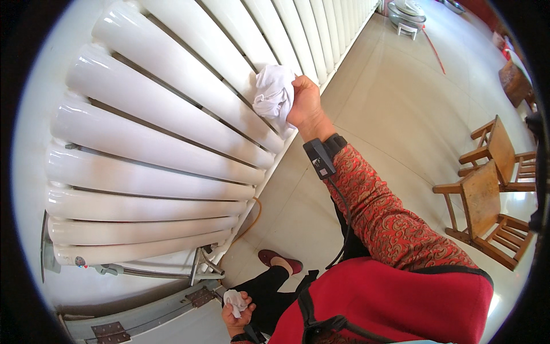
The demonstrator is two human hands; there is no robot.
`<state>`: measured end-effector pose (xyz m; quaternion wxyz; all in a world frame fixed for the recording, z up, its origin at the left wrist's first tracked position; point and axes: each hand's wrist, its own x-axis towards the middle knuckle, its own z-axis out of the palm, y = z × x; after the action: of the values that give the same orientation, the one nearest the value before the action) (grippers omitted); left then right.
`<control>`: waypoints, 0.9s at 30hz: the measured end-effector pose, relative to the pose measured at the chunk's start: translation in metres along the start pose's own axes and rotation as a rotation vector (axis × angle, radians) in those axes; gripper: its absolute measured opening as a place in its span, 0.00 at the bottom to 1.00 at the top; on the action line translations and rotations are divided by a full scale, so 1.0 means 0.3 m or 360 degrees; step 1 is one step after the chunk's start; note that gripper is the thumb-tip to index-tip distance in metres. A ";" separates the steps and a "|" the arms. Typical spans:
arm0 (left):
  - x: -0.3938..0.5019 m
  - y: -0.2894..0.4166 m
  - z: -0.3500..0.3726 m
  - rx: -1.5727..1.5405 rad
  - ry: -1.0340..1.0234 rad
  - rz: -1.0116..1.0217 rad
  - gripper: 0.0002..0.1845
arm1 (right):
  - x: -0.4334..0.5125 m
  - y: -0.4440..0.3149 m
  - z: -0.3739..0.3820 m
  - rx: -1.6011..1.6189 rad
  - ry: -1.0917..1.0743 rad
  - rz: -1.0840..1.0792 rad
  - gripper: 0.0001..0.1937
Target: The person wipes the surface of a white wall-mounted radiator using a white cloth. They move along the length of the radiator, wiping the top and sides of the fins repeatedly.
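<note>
Glossy white radiator columns (172, 129) fan across the left and top of the head view. My right hand (307, 105) holds a crumpled white cloth (273, 94) pressed against the columns near their lower ends. A black device with a cable is strapped to that wrist (320, 158). Low in the picture, beside my black-trousered leg, my left hand (238, 316) is closed around a second, smaller white cloth (235, 301). The side of the right-hand cloth that faces the radiator is hidden.
Wooden chairs (481, 202) stand on the tiled floor at right. A metal pipe (159, 273) and a hinged pale panel (159, 324) lie at lower left. An orange hose (258, 215) runs beside the radiator. Glass-like round items (406, 17) sit at the far top.
</note>
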<state>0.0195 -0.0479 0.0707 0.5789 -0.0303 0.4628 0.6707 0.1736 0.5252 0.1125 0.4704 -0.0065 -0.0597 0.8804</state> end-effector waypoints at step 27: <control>-0.003 0.004 0.040 0.0039 0.0029 0.0039 0.31 | -0.032 0.109 -0.133 -0.0727 -0.0328 0.0664 0.17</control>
<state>0.0247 -0.0405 0.0787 0.5666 -0.0238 0.4766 0.6717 0.1545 0.5033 0.0689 0.2577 -0.0349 -0.3003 0.9177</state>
